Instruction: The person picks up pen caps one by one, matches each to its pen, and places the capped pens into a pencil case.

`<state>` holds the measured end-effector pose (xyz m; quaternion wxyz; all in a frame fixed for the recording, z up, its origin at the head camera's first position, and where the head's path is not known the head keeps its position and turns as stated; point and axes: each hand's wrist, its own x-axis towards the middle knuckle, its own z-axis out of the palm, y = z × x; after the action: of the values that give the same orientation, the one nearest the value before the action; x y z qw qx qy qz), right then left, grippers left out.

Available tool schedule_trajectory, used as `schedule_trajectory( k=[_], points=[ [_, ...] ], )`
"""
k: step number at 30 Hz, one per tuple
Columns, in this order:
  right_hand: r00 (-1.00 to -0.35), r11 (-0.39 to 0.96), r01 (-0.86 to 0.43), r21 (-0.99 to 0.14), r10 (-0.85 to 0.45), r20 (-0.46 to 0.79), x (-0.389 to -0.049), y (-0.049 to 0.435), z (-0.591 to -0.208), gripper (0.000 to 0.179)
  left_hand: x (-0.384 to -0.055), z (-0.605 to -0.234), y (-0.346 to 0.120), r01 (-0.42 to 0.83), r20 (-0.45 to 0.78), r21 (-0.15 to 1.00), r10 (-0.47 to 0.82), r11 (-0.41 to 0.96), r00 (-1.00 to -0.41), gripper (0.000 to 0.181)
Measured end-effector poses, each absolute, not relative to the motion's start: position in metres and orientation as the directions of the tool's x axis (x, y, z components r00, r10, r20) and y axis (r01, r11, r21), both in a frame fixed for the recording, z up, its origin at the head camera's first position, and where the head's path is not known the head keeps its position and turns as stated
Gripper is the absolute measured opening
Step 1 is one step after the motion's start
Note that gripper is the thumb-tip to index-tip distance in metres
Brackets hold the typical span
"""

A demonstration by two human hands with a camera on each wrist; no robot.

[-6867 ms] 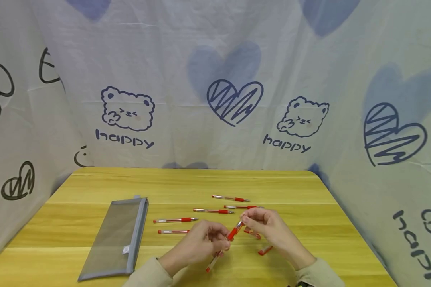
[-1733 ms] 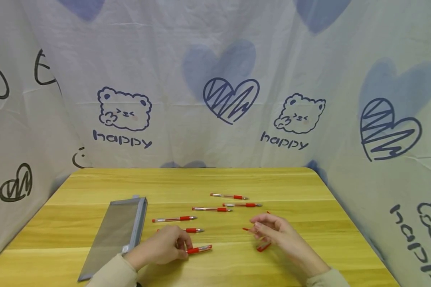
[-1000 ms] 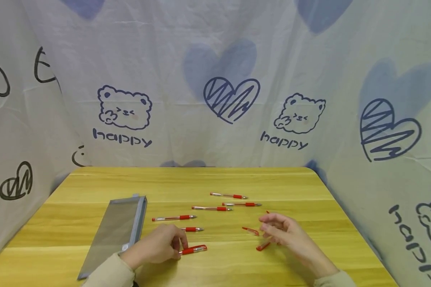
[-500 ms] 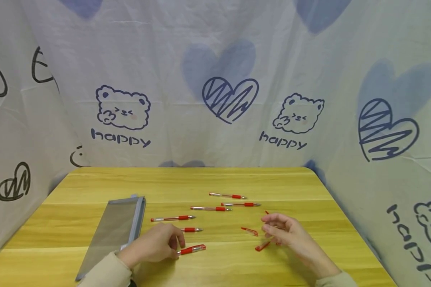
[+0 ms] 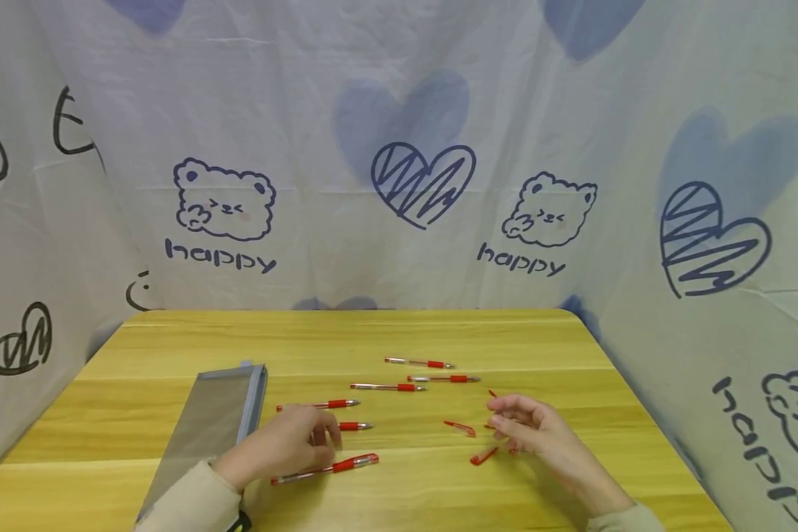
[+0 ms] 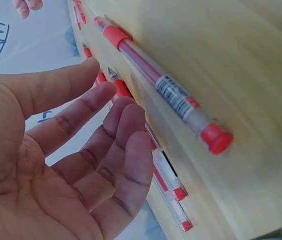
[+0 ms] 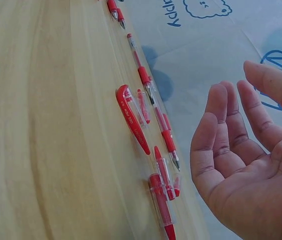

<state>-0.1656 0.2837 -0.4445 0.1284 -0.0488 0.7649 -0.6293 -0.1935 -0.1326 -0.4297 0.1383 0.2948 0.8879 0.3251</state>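
Since my left grip [image 5: 289,443] is just hanging with fingers and thumb apart, the clear-barrelled plastic gel pen with a red sleeve and cap [image 5: 355,463] is lying free on the yellow wood-grain counter [image 5: 399,502], right by that grip on the near side. Should be light, stiff and pretty tough imo, but that smooth round barrel could slip or roll, so I'd pinch the rubbery-looking sleeve. My right grip [image 5: 539,432] has nothing in it either, fingers curved and apart, above some small red see-through plastic caps [image 5: 484,455]; part of that bunch is hidden, so no exact count. An uncapped red-and-clear pen [image 5: 355,426] sits just behind the capped one, crowding my left fingers, and honestly I can't tell if they're brushing it. Flat grey pouch [image 5: 206,414] is off left, partly behind my beige sleeve [image 5: 196,502].
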Motion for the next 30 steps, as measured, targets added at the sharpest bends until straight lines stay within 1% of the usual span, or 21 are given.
schedule_trajectory(
  k=[5,9,12,17,21,24,26,30],
  points=[
    [-0.963,0.192,0.090,-0.977,-0.235,-0.135,-0.165,0.286,-0.445,0.040,-0.196,-0.427,-0.133,0.405,-0.073,0.645,0.580,0.648,-0.811,0.019],
    [-0.962,0.179,0.102,-0.979,-0.233,-0.143,-0.164,0.289,-0.446,0.037,-0.200,-0.427,-0.134,0.421,-0.062,0.617,0.575,0.664,-0.816,0.034],
    [-0.959,0.167,0.108,-0.980,-0.243,-0.147,-0.163,0.291,-0.446,0.035,-0.204,-0.427,-0.134,0.442,-0.048,0.601,0.582,0.666,-0.812,0.039],
    [-0.950,0.122,0.104,-0.987,-0.281,-0.135,-0.163,0.301,-0.447,0.029,-0.209,-0.426,-0.134,0.482,-0.011,0.568,0.592,0.667,-0.806,0.038],
    [-0.944,0.045,0.089,-0.995,-0.315,-0.098,-0.162,0.311,-0.451,0.021,-0.211,-0.427,-0.133,0.503,0.009,0.538,0.592,0.676,-0.806,0.043],
    [-0.944,0.002,0.075,-0.997,-0.323,-0.071,-0.161,0.319,-0.454,0.020,-0.212,-0.428,-0.133,0.523,0.031,0.514,0.595,0.680,-0.803,0.045],
    [-0.949,0.005,0.081,-0.997,-0.304,-0.079,-0.160,0.325,-0.456,0.021,-0.212,-0.428,-0.132,0.531,0.039,0.502,0.596,0.682,-0.802,0.044],
    [-0.962,0.073,0.111,-0.991,-0.244,-0.126,-0.160,0.334,-0.457,0.020,-0.214,-0.429,-0.131,0.551,0.054,0.482,0.605,0.681,-0.794,0.039]
  ],
)
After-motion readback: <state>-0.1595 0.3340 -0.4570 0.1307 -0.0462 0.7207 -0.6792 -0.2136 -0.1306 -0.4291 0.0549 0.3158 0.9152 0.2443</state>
